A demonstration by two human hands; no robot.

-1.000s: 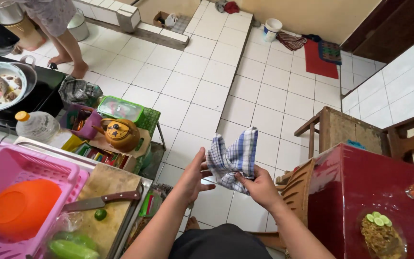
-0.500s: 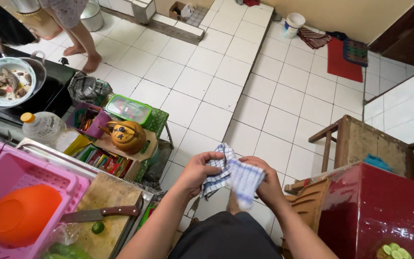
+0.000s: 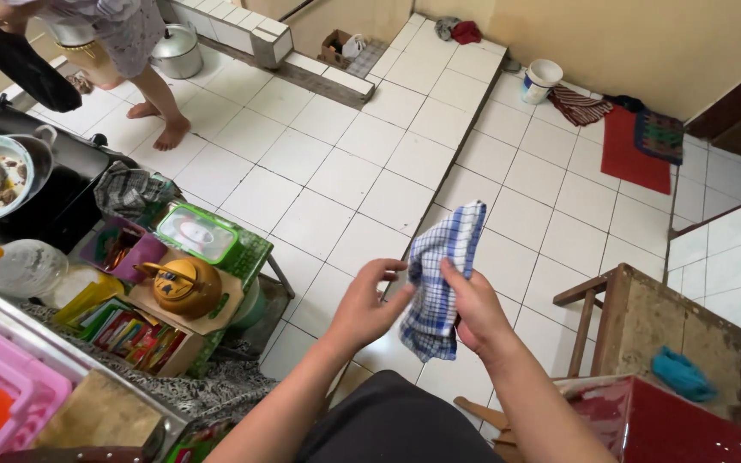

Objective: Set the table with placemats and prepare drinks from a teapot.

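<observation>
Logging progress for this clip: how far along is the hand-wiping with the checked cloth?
Done: cannot tell, since whether the hands are dry does not show. In hand: the right hand grips the blue-and-white checked cloth, which hangs from it over the tiled floor; the left hand is open, fingertips at the cloth's edge. Left: the cloth is not yet put down anywhere.

Open tiled floor point(image 3: 345, 180) ahead (cluttered rack point(image 3: 207, 291) left, wooden stool point(image 3: 645, 317) right).
</observation>
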